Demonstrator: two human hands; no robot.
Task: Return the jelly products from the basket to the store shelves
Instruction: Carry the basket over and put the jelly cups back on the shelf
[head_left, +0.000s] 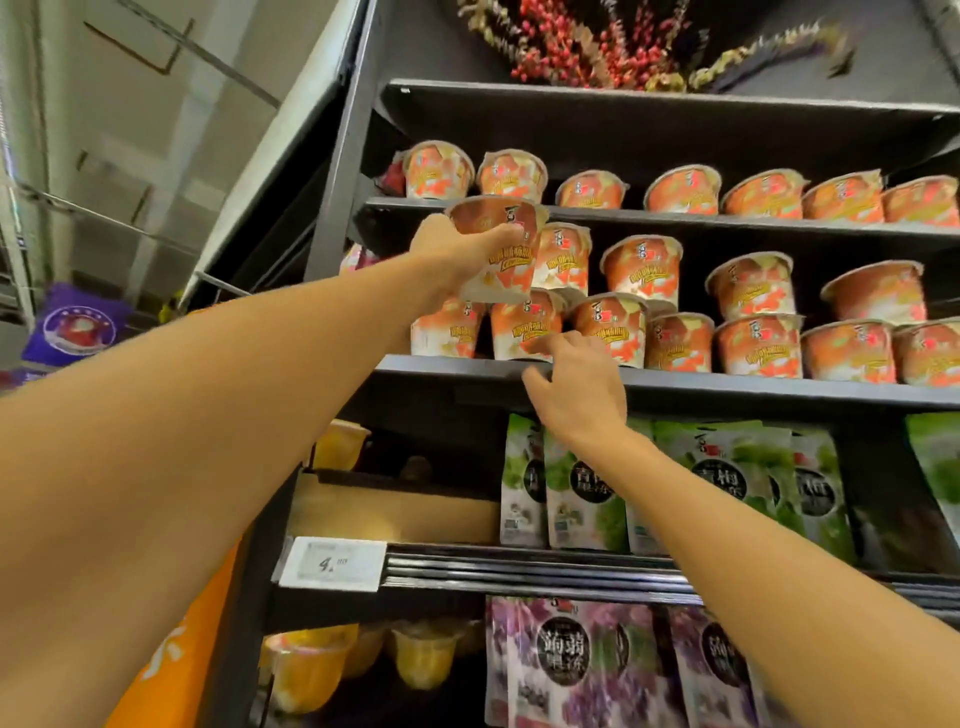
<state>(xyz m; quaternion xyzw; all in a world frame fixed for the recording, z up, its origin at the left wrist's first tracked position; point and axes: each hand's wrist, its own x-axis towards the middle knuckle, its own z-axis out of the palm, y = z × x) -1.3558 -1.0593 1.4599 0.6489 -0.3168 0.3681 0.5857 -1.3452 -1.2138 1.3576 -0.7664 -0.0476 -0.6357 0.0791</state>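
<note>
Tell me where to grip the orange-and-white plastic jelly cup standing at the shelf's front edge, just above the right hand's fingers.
Take the orange-and-white plastic jelly cup by its tapered side wall, coming from the front. It stands upright, and other cups sit on its lid and close beside it, so probably only the front is free.

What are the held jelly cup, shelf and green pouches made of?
jelly cup: probably thin plastic, glossy printed side, glare shows.
shelf: looks like matte dark painted metal, thin folded front edge.
green pouches: glossy plastic film, sheen and creases.
</note>
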